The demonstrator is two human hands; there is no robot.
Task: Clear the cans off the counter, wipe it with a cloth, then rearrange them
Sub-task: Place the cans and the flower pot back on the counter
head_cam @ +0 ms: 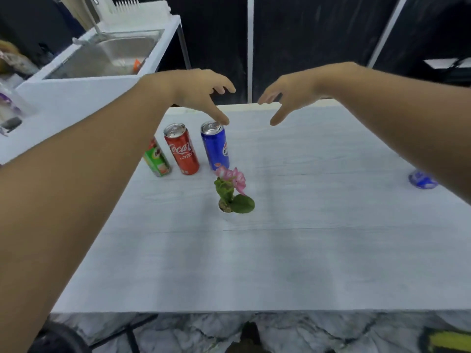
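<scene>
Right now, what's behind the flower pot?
Directly behind the flower pot stands the blue Pepsi can; pink blossoms hide its base. Red Coca-Cola can stands further left.

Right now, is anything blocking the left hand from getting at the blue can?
Nothing visible does. The left hand hovers open just above the blue can, its thumb tip over the can's top. The red can stands close on its left, and the small potted flower sits nearer the camera, neither in the path.
</scene>
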